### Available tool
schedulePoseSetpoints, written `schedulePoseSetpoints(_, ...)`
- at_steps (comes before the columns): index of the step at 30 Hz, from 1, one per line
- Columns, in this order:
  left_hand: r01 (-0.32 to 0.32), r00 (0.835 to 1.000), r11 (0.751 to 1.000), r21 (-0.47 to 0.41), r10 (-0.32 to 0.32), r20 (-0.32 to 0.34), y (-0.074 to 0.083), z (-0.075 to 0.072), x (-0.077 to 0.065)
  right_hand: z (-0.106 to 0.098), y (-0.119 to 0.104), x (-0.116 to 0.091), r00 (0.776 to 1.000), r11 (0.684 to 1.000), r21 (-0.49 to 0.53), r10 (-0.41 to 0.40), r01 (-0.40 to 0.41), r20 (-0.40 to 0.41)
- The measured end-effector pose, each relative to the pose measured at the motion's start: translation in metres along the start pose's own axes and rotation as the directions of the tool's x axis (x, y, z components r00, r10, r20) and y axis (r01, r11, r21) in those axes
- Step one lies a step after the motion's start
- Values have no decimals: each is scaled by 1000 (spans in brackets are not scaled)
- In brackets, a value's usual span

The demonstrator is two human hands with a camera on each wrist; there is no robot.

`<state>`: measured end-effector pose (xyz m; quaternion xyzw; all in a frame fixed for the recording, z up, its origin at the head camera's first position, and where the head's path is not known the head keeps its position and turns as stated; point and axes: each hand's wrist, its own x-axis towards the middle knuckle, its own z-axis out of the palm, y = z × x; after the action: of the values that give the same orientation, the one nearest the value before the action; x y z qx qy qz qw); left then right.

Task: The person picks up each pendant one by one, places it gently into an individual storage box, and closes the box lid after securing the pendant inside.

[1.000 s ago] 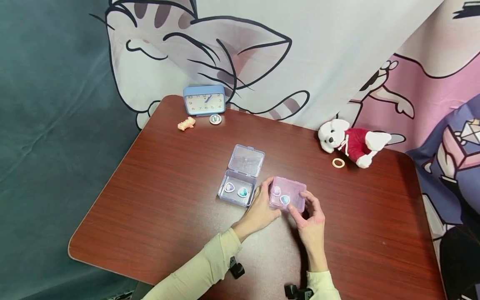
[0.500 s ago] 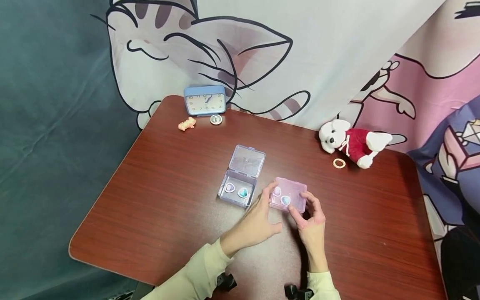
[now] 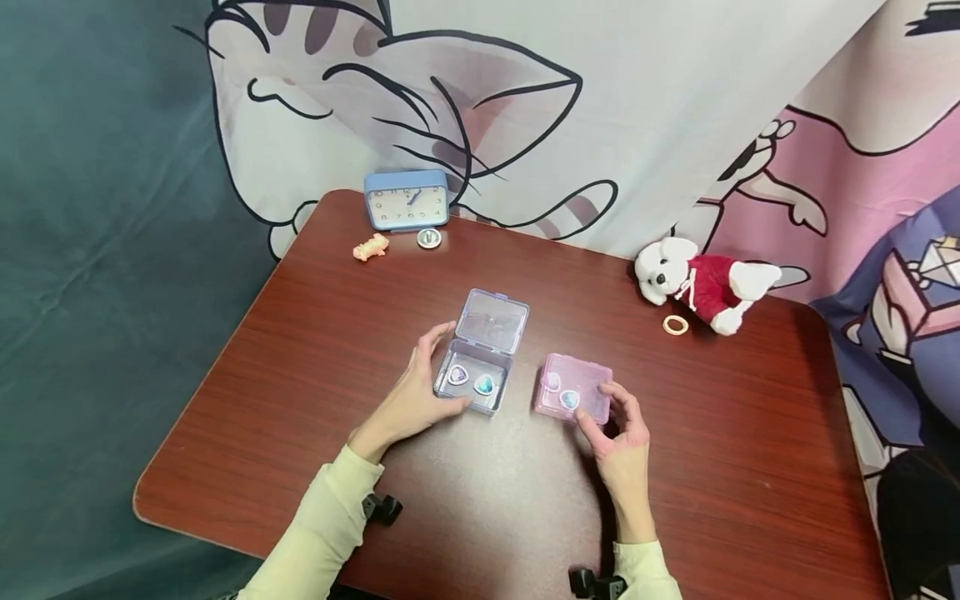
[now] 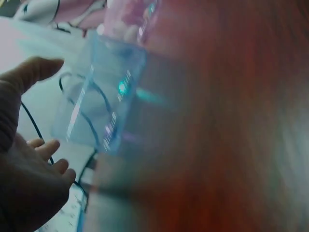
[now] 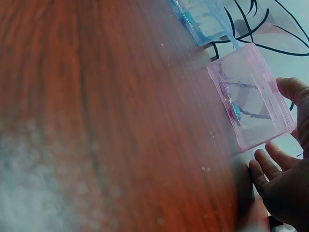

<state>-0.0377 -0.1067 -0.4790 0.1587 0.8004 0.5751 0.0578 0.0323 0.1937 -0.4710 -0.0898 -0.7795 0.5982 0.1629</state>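
A clear bluish-purple plastic box point(image 3: 493, 322) lies with its lid folded back. Inside it are a purple gem piece point(image 3: 457, 375) and a turquoise gem piece point(image 3: 484, 385), both white-rimmed. My left hand point(image 3: 408, 400) is at this box's left side, fingers spread and thumb by the front edge; in the left wrist view the box point(image 4: 79, 108) stands between thumb and fingers, with a gap visible. To the right, a pink clear box point(image 3: 596, 383) has its lid down over a pale gem piece point(image 3: 552, 382) and a blue one point(image 3: 569, 400). My right hand point(image 3: 626, 437) holds its right front corner between thumb and fingers.
At the back left of the brown table point(image 3: 300, 400) are a blue clock point(image 3: 407, 202), a small orange figure point(image 3: 371, 247) and a round metal piece point(image 3: 429, 239). A white plush dog point(image 3: 708, 283) and a cream ring point(image 3: 675, 325) lie back right.
My left hand has left the pink box's left side and moved left, round to the far side of the open bluish box. The right hand and both boxes stay put.
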Motion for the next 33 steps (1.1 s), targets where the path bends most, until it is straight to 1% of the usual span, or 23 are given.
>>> schedulePoseSetpoints(3,-1,999,1000,-30,3,44,-14,-3,1,-2,1,1,1000,1000,-11,-9,9,0)
schedulePoseSetpoints(7,10,998,997,-79,-5,66,-24,-5,2,0,0,1,1000,1000,-8,-17,17,-6)
schedulePoseSetpoints(10,34,997,995,-94,-27,70,-28,-4,2,1,-1,1,1000,1000,-16,-21,21,-5)
schedulePoseSetpoints(12,54,996,995,-83,-48,73,-30,-4,3,1,-2,0,1000,999,-31,-27,27,-3)
schedulePoseSetpoints(14,72,995,995,-70,-67,76,-30,-3,2,2,-6,0,999,997,-70,-35,35,-1)
schedulePoseSetpoints(15,81,994,995,-60,-77,74,-29,-3,2,0,-2,1,999,993,-109,-44,44,4)
schedulePoseSetpoints(17,94,993,995,-40,-91,71,-29,-2,2,-3,6,4,995,975,-199,-98,99,16)
schedulePoseSetpoints(20,103,993,994,-26,-101,67,-28,-3,1,-3,12,14,975,927,-306,-218,218,33)
schedulePoseSetpoints(21,101,993,995,-21,-100,66,-28,-4,1,-1,13,19,964,911,-320,-261,261,44)
schedulePoseSetpoints(22,100,993,995,-17,-98,64,-28,-4,1,4,8,24,953,898,-322,-299,300,53)
schedulePoseSetpoints(24,96,994,995,-13,-95,58,-27,-5,1,16,-4,35,938,884,-314,-337,346,85)
schedulePoseSetpoints(26,93,994,996,-14,-92,55,-28,-6,1,30,-15,47,931,880,-306,-335,364,144)
schedulePoseSetpoints(28,95,994,995,-18,-94,57,-28,-5,0,46,-23,58,929,873,-327,-305,361,210)
schedulePoseSetpoints(31,95,993,995,-24,-93,71,-29,-5,-1,65,-34,72,928,882,-350,-212,317,306)
schedulePoseSetpoints(33,92,993,995,-23,-90,75,-29,-4,-1,77,-40,80,923,884,-375,-141,280,358)
